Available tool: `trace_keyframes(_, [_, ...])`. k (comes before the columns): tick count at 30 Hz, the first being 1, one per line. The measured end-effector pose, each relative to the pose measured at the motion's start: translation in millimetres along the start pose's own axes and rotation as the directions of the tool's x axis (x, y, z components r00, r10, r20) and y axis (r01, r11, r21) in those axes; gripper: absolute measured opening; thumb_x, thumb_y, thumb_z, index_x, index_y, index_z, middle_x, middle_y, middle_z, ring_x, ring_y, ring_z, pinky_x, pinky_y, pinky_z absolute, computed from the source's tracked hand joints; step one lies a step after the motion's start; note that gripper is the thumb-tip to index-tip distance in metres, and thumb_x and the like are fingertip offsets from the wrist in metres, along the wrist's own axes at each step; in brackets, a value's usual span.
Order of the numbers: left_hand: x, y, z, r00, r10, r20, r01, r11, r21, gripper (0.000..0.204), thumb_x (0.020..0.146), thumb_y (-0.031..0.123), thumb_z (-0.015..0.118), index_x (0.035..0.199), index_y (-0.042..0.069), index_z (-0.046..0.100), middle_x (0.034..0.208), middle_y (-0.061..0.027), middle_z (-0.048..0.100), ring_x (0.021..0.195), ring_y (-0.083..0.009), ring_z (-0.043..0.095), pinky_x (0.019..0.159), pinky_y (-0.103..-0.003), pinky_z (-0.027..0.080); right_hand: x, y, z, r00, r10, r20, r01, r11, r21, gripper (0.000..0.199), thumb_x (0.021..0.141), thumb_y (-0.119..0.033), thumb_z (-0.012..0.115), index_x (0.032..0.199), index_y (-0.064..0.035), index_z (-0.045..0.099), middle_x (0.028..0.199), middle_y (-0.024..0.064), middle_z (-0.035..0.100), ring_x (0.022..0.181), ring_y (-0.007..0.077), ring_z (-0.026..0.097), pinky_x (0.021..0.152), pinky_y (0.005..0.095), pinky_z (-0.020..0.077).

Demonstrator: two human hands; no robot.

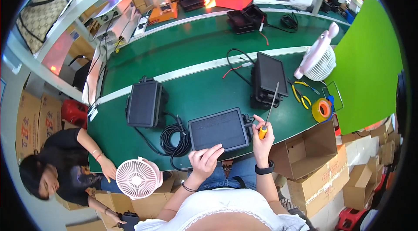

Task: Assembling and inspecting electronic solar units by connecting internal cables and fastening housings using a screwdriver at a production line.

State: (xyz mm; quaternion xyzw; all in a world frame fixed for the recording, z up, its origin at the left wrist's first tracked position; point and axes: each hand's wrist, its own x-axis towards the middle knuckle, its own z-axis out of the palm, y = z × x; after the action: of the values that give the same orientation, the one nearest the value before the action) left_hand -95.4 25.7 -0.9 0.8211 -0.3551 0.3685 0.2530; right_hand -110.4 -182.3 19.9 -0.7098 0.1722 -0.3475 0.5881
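A black rectangular case [220, 131] with a flat panel face lies on the green worktable [196, 89] in front of me. My left hand [204, 161] is closed at its near edge, with the fingertips on the rim. My right hand [263, 139] grips the yellow handle of a screwdriver [271, 109], whose long metal shaft points up and away, just right of the case. Beside the left of the case lies a coiled black cable [174, 139]. Two similar black cases stand farther off, one at the left [143, 104] and one at the right [270, 76].
At the right are yellow-handled pliers [300, 96], a roll of yellow tape [321, 110] and a pink-white fan [320, 57]. Another pink fan [138, 178] is at the near left, close to a co-worker's hand [108, 168]. Cardboard boxes [320, 187] sit below the right edge. Another person works across the bench.
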Motion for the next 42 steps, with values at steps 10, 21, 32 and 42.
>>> trace_keyframes(10, [2,-4,4,0.995,0.086,0.045,-0.09,0.99,0.105,0.034,0.085,0.018,0.064,0.117,0.028,0.068,0.124,0.0112,0.064,0.095,-0.0085,0.051,0.083,-0.029,0.032,-8,-8,6,0.999,-0.034,-0.006,0.034,0.988,0.154,0.023,0.09,-0.002,0.064,0.102,-0.0065,0.045,0.128,0.0137,0.058,0.075,0.005,0.045,0.068,0.0186,0.0397])
trace_keyframes(21, [-5,-21,6,0.994,0.103,-0.021,-0.104,0.993,-0.061,0.034,0.081,0.014,0.075,0.112,0.023,0.066,0.117,0.0041,0.066,0.102,-0.0155,0.058,0.084,-0.031,0.044,-6,-12,3,0.997,-0.041,0.06,0.037,0.997,0.07,0.018,0.085,-0.002,0.069,0.097,-0.0026,0.055,0.12,0.0074,0.065,0.073,0.0053,0.054,0.066,0.0205,0.0467])
trace_keyframes(32, [-4,-19,7,0.994,0.109,-0.013,-0.11,0.993,-0.037,0.038,0.078,0.007,0.073,0.111,0.021,0.062,0.114,0.0015,0.066,0.101,-0.0178,0.059,0.086,-0.034,0.043,-10,-9,2,0.998,-0.016,0.053,0.013,0.998,0.064,0.02,0.084,-0.004,0.072,0.096,-0.0028,0.056,0.124,0.0088,0.064,0.085,0.0086,0.058,0.072,0.0224,0.0484])
trace_keyframes(42, [-2,-19,11,0.989,0.133,-0.057,-0.131,0.991,0.04,0.038,0.078,0.004,0.071,0.111,0.02,0.06,0.111,0.0008,0.066,0.099,-0.0184,0.059,0.085,-0.033,0.043,-9,-10,4,0.999,-0.041,0.03,0.038,0.994,0.102,0.021,0.083,-0.007,0.074,0.096,-0.0027,0.058,0.118,0.0139,0.067,0.101,0.0201,0.065,0.086,0.0307,0.0497])
